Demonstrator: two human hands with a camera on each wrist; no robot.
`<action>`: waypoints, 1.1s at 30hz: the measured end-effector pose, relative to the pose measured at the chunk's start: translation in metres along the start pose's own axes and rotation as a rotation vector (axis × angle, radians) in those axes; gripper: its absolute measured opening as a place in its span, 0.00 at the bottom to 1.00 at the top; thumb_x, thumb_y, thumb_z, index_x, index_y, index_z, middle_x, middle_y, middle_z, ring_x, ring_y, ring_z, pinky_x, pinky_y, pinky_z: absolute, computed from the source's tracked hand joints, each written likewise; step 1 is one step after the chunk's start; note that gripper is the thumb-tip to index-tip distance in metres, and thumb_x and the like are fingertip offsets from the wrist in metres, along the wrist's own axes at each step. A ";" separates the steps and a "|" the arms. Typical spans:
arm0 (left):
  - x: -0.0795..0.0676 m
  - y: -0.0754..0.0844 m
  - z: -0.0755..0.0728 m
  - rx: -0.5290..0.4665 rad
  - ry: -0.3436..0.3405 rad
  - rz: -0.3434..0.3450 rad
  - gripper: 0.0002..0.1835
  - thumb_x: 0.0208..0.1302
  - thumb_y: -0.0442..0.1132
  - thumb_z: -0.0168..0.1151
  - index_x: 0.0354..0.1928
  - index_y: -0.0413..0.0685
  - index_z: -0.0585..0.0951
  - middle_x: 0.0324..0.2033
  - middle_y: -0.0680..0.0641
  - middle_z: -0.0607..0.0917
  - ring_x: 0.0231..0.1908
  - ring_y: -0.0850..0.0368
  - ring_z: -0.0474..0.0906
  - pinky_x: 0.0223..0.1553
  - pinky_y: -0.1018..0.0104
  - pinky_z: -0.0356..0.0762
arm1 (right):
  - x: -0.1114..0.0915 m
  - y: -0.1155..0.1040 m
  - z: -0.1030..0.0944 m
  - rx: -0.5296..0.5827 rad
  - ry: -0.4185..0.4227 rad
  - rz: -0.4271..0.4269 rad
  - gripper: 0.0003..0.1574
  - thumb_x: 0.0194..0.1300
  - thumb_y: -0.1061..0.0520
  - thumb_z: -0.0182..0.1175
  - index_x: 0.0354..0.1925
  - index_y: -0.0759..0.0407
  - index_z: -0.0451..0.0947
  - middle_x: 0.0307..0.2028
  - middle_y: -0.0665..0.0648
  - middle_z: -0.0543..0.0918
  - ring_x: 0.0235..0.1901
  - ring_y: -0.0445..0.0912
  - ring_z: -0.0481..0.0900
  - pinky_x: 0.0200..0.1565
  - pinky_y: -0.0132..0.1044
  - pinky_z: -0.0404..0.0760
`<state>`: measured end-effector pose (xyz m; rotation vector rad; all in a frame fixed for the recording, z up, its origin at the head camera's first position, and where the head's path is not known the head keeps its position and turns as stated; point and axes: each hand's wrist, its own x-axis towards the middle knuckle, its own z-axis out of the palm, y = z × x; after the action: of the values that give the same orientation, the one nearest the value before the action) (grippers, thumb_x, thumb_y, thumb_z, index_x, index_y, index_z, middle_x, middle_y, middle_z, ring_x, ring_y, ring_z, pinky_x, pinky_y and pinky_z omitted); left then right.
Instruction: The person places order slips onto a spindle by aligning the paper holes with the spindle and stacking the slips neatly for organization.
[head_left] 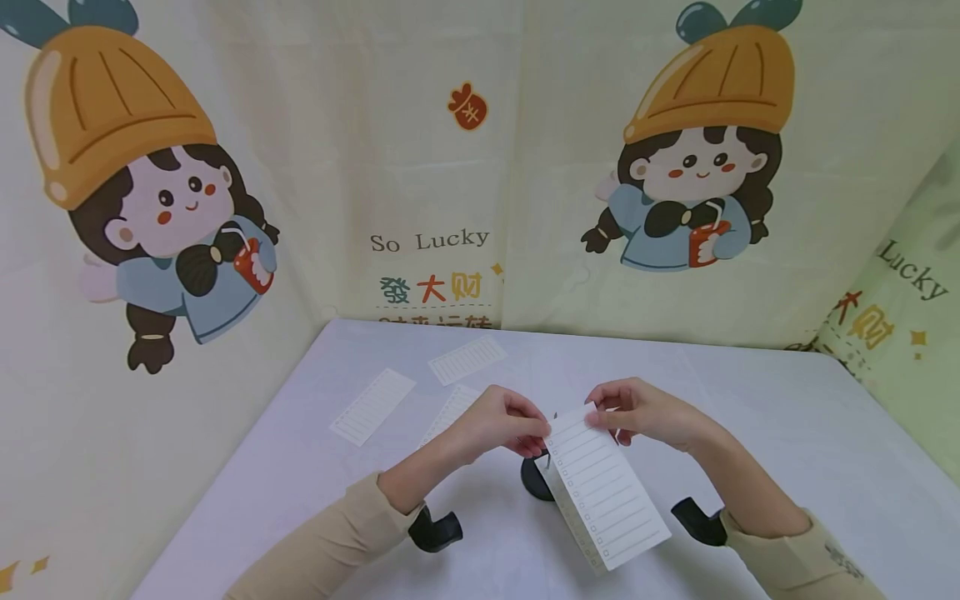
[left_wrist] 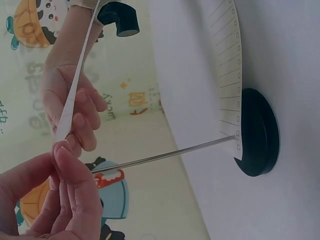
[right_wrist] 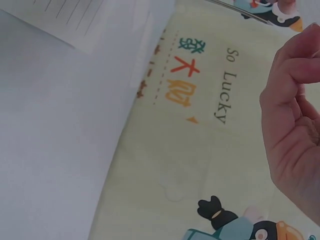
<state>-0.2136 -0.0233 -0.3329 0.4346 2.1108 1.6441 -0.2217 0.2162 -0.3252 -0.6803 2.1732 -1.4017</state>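
Nearly closed hands (head_left: 497,423) (head_left: 643,412) on lined paper (head_left: 609,493).

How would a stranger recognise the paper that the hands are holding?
On the white table, find the round black base with its thin metal rod. Above that base, the left hand and right hand hold a lined white slip by one end. Unlike the other slips, it is gripped by fingers.

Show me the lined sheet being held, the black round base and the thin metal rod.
Held lined sheet (head_left: 609,492): head view, middle of its lined face.
Black round base (left_wrist: 256,131): left wrist view, uncovered part of its top.
Thin metal rod (left_wrist: 164,154): left wrist view, midway along its shaft.
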 end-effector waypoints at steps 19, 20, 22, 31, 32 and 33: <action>0.012 0.002 -0.007 -0.053 0.058 -0.015 0.09 0.57 0.35 0.63 0.36 0.34 0.81 0.24 0.43 0.83 0.23 0.57 0.80 0.31 0.65 0.81 | -0.043 0.024 0.009 0.198 -0.012 0.023 0.15 0.65 0.62 0.53 0.46 0.73 0.69 0.34 0.54 0.82 0.31 0.45 0.81 0.25 0.33 0.77; 0.013 0.002 -0.007 -0.057 0.056 -0.015 0.09 0.57 0.35 0.63 0.36 0.34 0.81 0.24 0.43 0.83 0.23 0.57 0.80 0.31 0.65 0.81 | -0.046 0.026 0.010 0.204 -0.010 0.019 0.15 0.65 0.62 0.53 0.46 0.73 0.70 0.34 0.54 0.82 0.30 0.45 0.81 0.24 0.32 0.76; 0.014 0.001 -0.007 -0.066 0.052 -0.015 0.10 0.57 0.35 0.63 0.36 0.32 0.81 0.24 0.43 0.83 0.22 0.57 0.80 0.31 0.64 0.81 | -0.049 0.029 0.012 0.216 -0.002 0.010 0.14 0.65 0.63 0.53 0.45 0.73 0.71 0.34 0.54 0.83 0.29 0.44 0.81 0.23 0.31 0.75; 0.020 0.000 -0.006 -0.053 0.041 -0.038 0.10 0.58 0.36 0.62 0.37 0.34 0.81 0.25 0.43 0.83 0.24 0.56 0.80 0.32 0.65 0.81 | -0.055 0.041 0.015 0.250 0.041 0.011 0.06 0.64 0.63 0.53 0.38 0.65 0.76 0.31 0.52 0.84 0.26 0.39 0.79 0.23 0.28 0.73; 0.021 0.000 -0.006 -0.050 0.039 -0.040 0.10 0.59 0.36 0.62 0.38 0.34 0.81 0.25 0.43 0.83 0.24 0.56 0.81 0.32 0.65 0.81 | -0.055 0.042 0.015 0.255 0.039 0.016 0.06 0.64 0.63 0.53 0.37 0.63 0.76 0.31 0.51 0.84 0.27 0.39 0.79 0.23 0.28 0.72; 0.021 -0.001 -0.006 -0.049 0.038 -0.042 0.11 0.59 0.36 0.62 0.38 0.34 0.81 0.26 0.43 0.83 0.24 0.56 0.81 0.32 0.64 0.81 | -0.055 0.043 0.015 0.260 0.037 0.016 0.05 0.64 0.63 0.54 0.36 0.62 0.77 0.31 0.51 0.84 0.27 0.39 0.79 0.23 0.28 0.72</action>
<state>-0.2350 -0.0181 -0.3353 0.3436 2.0875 1.6897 -0.1767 0.2555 -0.3640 -0.5433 1.9701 -1.6613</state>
